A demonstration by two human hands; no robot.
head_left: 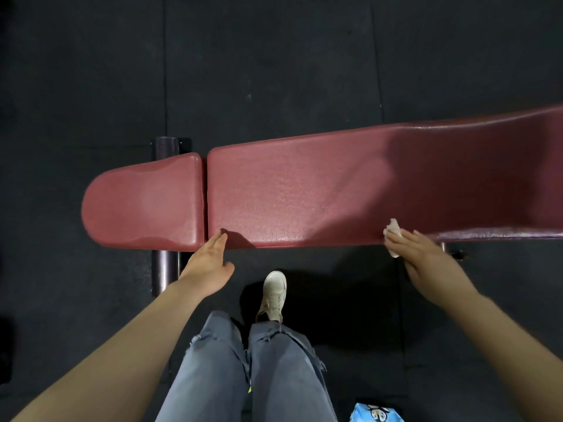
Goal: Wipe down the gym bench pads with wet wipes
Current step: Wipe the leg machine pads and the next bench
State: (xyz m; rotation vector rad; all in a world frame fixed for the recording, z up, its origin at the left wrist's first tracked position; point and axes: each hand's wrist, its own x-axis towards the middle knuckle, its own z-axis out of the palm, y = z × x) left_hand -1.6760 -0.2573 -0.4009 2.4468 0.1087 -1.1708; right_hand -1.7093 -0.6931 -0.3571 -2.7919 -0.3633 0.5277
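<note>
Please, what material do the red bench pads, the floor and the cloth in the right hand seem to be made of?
Bench pads: probably vinyl or faux leather, with a pebbled grain and a sheen near the wipe.
Floor: likely rubber tiles, matte black with straight seams.
Wipe: thin white crumpled sheet under the right hand, seemingly nonwoven; wetness cannot be judged.

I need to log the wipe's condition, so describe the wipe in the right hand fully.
The wipe is a small whitish, crumpled cloth-like wad. It lies against the near edge of the long red bench pad, pressed there under the straight fingers of the right hand. One bit pokes out above the fingertips, another below them. Wetness cannot be judged.
</note>
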